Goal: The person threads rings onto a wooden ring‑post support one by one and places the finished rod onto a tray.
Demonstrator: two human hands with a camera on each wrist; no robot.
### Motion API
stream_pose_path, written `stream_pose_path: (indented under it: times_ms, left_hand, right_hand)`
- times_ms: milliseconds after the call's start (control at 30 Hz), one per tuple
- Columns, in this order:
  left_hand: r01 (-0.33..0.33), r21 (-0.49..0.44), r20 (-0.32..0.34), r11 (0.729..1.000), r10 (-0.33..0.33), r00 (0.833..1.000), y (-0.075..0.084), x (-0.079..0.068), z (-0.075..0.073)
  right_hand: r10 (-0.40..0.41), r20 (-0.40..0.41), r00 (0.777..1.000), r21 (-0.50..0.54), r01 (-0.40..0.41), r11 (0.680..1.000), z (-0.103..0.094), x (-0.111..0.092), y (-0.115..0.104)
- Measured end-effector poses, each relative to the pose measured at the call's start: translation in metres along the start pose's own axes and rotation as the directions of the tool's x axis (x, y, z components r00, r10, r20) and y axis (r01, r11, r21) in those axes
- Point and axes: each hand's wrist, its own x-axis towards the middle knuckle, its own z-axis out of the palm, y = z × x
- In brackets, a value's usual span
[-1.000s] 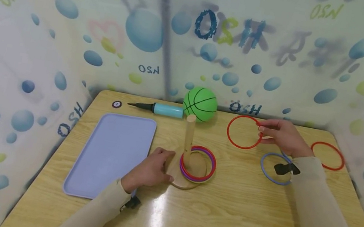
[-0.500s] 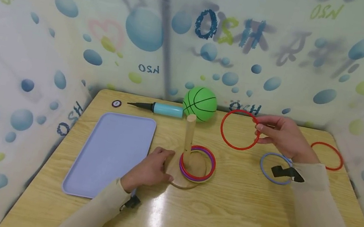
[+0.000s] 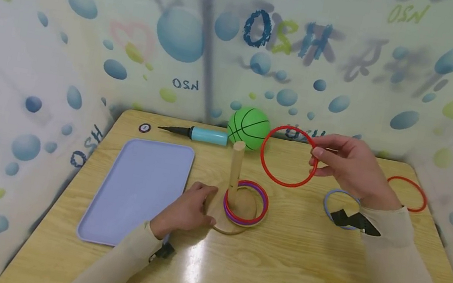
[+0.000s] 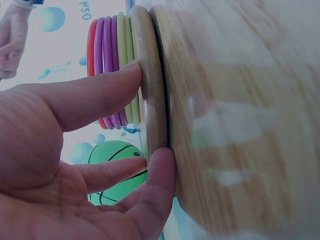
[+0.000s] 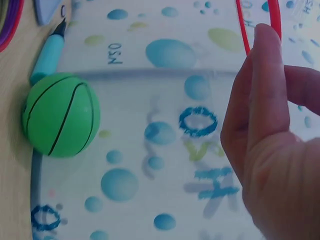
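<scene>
Pinching a thin, round red ring [image 3: 287,185] by its edge, the right hand [image 3: 353,169] holds it raised over the wood-grain table [image 3: 298,275] in the head view, right of an upright pale wooden peg [image 3: 236,171]. Stacked red, purple and yellow rings [image 3: 265,205] encircle the peg's foot; the left hand [image 3: 187,209] grips the round wooden base [image 3: 215,224]. In the left wrist view, thumb and fingers clamp the base's rim. In the right wrist view, a green black-lined ball [image 5: 61,115] sits beside a light-blue pump [image 5: 49,59]; the red ring shows partly, between the right hand's fingers.

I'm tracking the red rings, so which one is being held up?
The red ring pinched in the right hand; another red ring tops the stack around the peg, and the third lies flat on the table, far right.
</scene>
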Motion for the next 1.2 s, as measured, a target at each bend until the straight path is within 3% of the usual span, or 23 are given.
stream_pose_path:
  times_ms: [167, 267, 567, 867, 1200]
  left_hand:
    - [0.002, 0.004, 0.001, 1.000, -0.002, 1.000, 0.001, 0.000, 0.000]
    - [0.004, 0.003, -0.001, 1.000, -0.004, 1.000, 0.002, 0.000, -0.001]
    - [-0.002, 0.004, 0.002, 1.000, 0.002, 1.000, 0.000, -0.001, 0.000]
    - [-0.008, -0.001, -0.003, 1.000, 0.008, 1.000, 0.000, -0.001, 0.001]
    - [-0.007, 0.003, -0.012, 1.000, 0.007, 1.000, 0.000, 0.000, 0.001]
  right_hand:
    - [-0.058, 0.061, 0.996, 0.083, 0.053, 0.995, 0.024, -0.003, -0.009]
    - [-0.069, 0.084, 0.994, 0.079, 0.062, 0.995, 0.038, 0.000, -0.010]
    - [0.007, 0.069, 0.998, 0.038, -0.009, 0.999, 0.068, 0.016, 0.007]
    - [0.103, 0.042, 0.994, 0.007, -0.104, 0.995, 0.078, 0.028, 0.036]
    - [0.208, 0.007, 0.978, -0.056, -0.207, 0.977, 0.072, 0.024, 0.074]
